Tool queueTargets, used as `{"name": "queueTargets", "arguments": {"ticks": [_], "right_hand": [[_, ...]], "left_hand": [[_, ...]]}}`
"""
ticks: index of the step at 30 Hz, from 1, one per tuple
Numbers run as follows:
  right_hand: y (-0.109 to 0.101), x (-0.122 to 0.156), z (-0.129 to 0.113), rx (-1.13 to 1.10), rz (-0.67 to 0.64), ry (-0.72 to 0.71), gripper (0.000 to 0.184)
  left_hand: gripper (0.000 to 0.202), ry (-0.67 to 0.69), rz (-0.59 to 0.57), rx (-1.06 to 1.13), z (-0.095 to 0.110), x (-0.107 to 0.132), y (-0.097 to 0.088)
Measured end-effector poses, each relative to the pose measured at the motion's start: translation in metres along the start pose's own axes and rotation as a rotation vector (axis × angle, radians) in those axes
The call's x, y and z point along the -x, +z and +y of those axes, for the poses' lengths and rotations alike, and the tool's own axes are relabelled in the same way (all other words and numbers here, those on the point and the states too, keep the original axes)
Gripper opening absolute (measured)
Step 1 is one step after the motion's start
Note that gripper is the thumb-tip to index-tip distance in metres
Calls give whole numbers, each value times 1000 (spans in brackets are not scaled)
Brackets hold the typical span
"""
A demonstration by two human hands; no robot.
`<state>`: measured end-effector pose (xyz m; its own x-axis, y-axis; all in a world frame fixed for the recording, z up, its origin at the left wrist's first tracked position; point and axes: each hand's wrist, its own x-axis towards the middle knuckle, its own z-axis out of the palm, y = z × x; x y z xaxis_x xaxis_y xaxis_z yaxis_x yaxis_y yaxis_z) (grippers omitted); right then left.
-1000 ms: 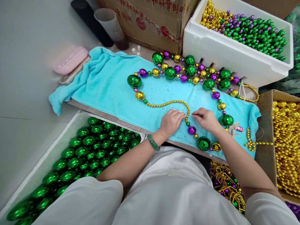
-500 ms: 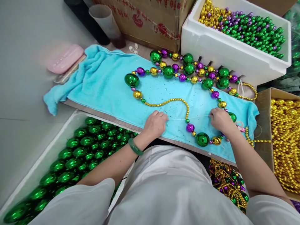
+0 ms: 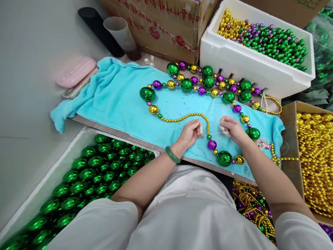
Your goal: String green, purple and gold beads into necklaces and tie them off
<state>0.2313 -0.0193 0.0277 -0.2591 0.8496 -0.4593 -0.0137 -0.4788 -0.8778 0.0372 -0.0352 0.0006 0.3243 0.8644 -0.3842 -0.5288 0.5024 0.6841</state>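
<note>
A long bead necklace of green, purple and gold balls lies looped on a turquoise towel. Its thin gold-bead section curves down between my hands. My left hand, with a green bangle on the wrist, pinches a thin white thread just left of the strand. My right hand pinches the same thread on the other side, close to a purple bead. The thread runs taut between both closed hands.
A tray of large green balls sits at lower left. A white foam box of mixed small beads stands behind the towel. A carton of gold beads is at right, a cardboard box and pink case behind.
Half a second ago my hands were pulled wide apart with the thread stretched; now they have come back close together beside the gold strand.
</note>
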Motion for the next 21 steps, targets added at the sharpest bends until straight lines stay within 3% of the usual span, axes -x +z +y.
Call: {"name": "queueTargets", "arguments": {"ticks": [4, 10, 14, 17, 19, 21], "right_hand": [[-8, -2, 9, 235, 53, -12, 35], [-12, 5, 7, 125, 34, -37, 38], [-8, 8, -13, 367, 104, -233, 30], [0, 10, -32, 625, 168, -463, 20], [7, 11, -44, 729, 139, -551, 15], [15, 10, -54, 783, 71, -583, 14]], "left_hand": [[32, 39, -46, -184, -1, 0, -10], [28, 26, 35, -268, 5, -1, -7], [16, 60, -14, -336, 6, -4, 2], [37, 114, -62, -439, 6, -6, 6], [48, 156, -62, -521, 6, -7, 7], [46, 185, -46, -609, 6, -8, 8]]}}
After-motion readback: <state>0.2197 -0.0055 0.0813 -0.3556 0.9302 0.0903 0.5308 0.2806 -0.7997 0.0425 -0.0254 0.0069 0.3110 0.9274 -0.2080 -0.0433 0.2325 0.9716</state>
